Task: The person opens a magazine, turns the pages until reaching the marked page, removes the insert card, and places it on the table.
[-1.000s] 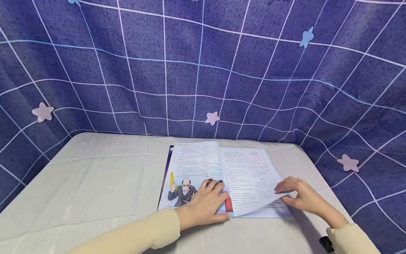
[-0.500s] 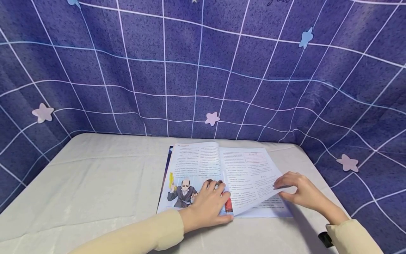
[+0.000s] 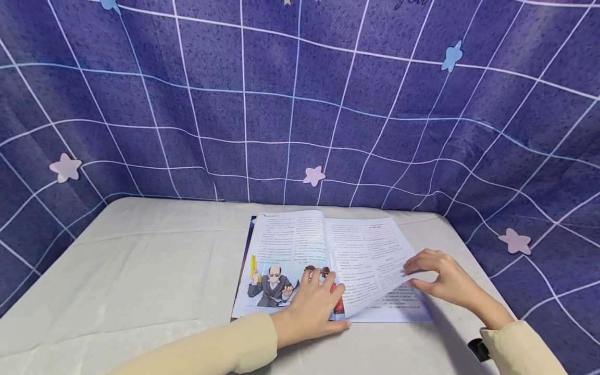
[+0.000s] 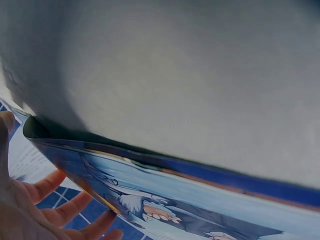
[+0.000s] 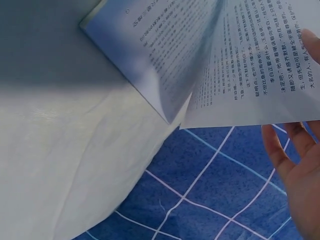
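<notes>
An open magazine (image 3: 300, 234) lies on the pale surface, its left page showing text above a cartoon of a suited figure in dark glasses. My left hand (image 3: 313, 306) rests spread on the lower left page beside the spine, its thumb at the bottom edge. In the left wrist view, the fingers (image 4: 75, 207) extend over the illustrated page. At the lower right, my right hand (image 3: 442, 276) pinches the edge of a lifted page (image 3: 375, 289), which curves up over the printed page below. The right wrist view shows this page (image 5: 255, 75) between thumb and fingers.
A padded off-white surface (image 3: 140, 276) carries the magazine. Behind it and to the right hangs a dark blue curtain (image 3: 262, 120) with a grid and star pattern. A black strap (image 3: 479, 350) sits at the right sleeve.
The right hand has drawn the page's corner slightly up and leftward, so more of the sheet beneath shows. My left hand has slid a little to the right and down.
</notes>
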### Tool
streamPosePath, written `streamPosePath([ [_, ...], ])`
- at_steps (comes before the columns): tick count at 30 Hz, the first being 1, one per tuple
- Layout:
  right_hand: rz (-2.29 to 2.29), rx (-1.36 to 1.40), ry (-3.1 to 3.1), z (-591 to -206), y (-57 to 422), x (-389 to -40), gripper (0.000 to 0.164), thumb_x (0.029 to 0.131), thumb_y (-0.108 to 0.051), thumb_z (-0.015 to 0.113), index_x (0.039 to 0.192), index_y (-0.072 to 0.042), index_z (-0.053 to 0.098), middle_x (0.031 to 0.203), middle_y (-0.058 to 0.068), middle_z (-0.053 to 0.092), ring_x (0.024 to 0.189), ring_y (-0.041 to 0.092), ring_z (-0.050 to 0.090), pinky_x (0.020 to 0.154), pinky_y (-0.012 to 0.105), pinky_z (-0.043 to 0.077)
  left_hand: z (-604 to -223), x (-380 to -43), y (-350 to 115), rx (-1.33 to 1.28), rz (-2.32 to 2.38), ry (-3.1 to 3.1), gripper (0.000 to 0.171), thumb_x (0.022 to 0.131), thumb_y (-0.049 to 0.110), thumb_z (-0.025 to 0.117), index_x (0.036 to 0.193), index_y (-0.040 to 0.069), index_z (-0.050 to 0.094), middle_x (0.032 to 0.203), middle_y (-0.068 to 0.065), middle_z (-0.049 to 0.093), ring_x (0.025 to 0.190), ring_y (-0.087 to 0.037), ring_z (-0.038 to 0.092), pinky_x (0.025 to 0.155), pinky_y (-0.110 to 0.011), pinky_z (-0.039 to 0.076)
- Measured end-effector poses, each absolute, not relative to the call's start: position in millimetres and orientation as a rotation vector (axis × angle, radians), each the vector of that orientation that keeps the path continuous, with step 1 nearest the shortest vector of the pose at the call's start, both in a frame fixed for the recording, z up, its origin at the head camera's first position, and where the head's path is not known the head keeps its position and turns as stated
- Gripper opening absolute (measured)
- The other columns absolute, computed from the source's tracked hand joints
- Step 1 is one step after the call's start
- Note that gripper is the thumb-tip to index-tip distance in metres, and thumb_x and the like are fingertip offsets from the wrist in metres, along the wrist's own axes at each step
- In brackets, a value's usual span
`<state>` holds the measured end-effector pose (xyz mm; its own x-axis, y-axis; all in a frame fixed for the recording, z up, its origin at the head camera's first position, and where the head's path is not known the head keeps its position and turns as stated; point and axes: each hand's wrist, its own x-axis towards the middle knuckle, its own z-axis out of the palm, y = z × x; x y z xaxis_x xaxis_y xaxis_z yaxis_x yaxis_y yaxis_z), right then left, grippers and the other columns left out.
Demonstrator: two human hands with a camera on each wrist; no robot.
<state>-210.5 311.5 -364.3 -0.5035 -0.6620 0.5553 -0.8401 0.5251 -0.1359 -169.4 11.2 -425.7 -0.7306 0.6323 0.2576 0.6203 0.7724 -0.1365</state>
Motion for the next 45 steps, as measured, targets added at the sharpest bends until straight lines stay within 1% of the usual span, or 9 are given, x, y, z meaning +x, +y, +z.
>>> streamPosePath([
  [7,0.535,1.205,-2.333,-362.5,309.9,-210.8,0.026,0.055,-0.008,0.079,0.079,-0.015,0.07,0.082,-0.007,0.068,0.08,0.008,0.06,0.076,0.02,0.039,-427.9,-168.9,12.5,-0.945,0.081,-2.638,0.066,0.075,0.074,0.043,0.113,0.021,0.055,0.118,-0.007,0.055,0.105,-0.032,0.051,0.088,-0.048,0.037],
  [18,0.535,1.21,-2.323,-361.4,308.1,-210.0,0.027,0.055,-0.008,0.078,0.08,-0.014,0.07,0.084,-0.006,0.068,0.081,0.009,0.06,0.076,0.021,0.039,-428.9,-168.8,12.4,-0.936,0.1,-2.622,0.058,0.08,0.068,0.043,0.112,0.021,0.054,0.116,-0.005,0.055,0.104,-0.029,0.051,0.086,-0.046,0.037],
  [24,0.564,1.207,-2.32,-360.7,307.0,-209.7,0.029,0.057,-0.007,0.079,0.083,-0.013,0.07,0.087,-0.003,0.068,0.084,0.011,0.06,0.078,0.02,0.039,-429.8,-169.7,12.6,-0.932,0.105,-2.583,0.054,0.08,0.066,0.045,0.11,0.021,0.055,0.113,-0.004,0.056,0.102,-0.028,0.051,0.084,-0.045,0.038],
  [28,0.588,1.172,-2.332,-359.7,306.6,-209.9,0.034,0.058,-0.006,0.079,0.09,-0.01,0.069,0.094,0.003,0.067,0.089,0.014,0.058,0.086,0.016,0.036,-430.4,-170.1,12.5,-0.93,0.097,-2.55,0.052,0.08,0.064,0.046,0.107,0.021,0.055,0.11,-0.004,0.056,0.102,-0.028,0.052,0.083,-0.044,0.039],
  [32,0.607,1.117,-2.337,-359.0,307.9,-210.7,0.045,0.057,-0.007,0.08,0.1,-0.006,0.066,0.101,0.008,0.066,0.096,0.013,0.056,0.093,0.011,0.03,-430.0,-170.4,12.2,-0.932,0.098,-2.553,0.051,0.08,0.062,0.047,0.108,0.021,0.055,0.111,-0.005,0.056,0.104,-0.028,0.051,0.083,-0.044,0.039],
  [36,0.608,1.082,-2.301,-358.7,309.2,-211.5,0.057,0.055,-0.007,0.081,0.109,-0.001,0.063,0.106,0.012,0.064,0.103,0.011,0.053,0.097,0.011,0.029,-429.2,-170.4,12.1,-0.93,0.09,-2.571,0.05,0.081,0.061,0.048,0.11,0.02,0.054,0.112,-0.005,0.055,0.103,-0.027,0.05,0.081,-0.043,0.041],
  [39,0.619,1.053,-2.3,-357.6,310.1,-211.4,0.064,0.054,-0.007,0.081,0.114,0.0,0.06,0.11,0.013,0.062,0.11,0.008,0.05,0.1,0.012,0.028,-429.2,-170.6,11.9,-0.929,0.075,-2.572,0.049,0.081,0.059,0.049,0.11,0.02,0.053,0.111,-0.005,0.055,0.101,-0.026,0.051,0.077,-0.04,0.041],
  [42,0.633,1.041,-2.303,-357.0,310.9,-211.3,0.067,0.054,-0.006,0.081,0.116,0.001,0.058,0.114,0.014,0.061,0.114,0.006,0.048,0.101,0.012,0.027,-429.7,-171.4,11.4,-0.931,0.055,-2.561,0.049,0.079,0.058,0.051,0.11,0.02,0.053,0.109,-0.005,0.055,0.099,-0.025,0.051,0.074,-0.038,0.042],
  [45,0.638,1.047,-2.297,-357.3,312.0,-211.1,0.067,0.054,-0.005,0.081,0.117,0.002,0.057,0.114,0.015,0.06,0.115,0.005,0.047,0.101,0.013,0.028,-430.2,-172.2,11.0,-0.932,0.037,-2.544,0.052,0.078,0.056,0.053,0.115,0.019,0.052,0.11,-0.005,0.055,0.099,-0.024,0.051,0.075,-0.038,0.042],
])
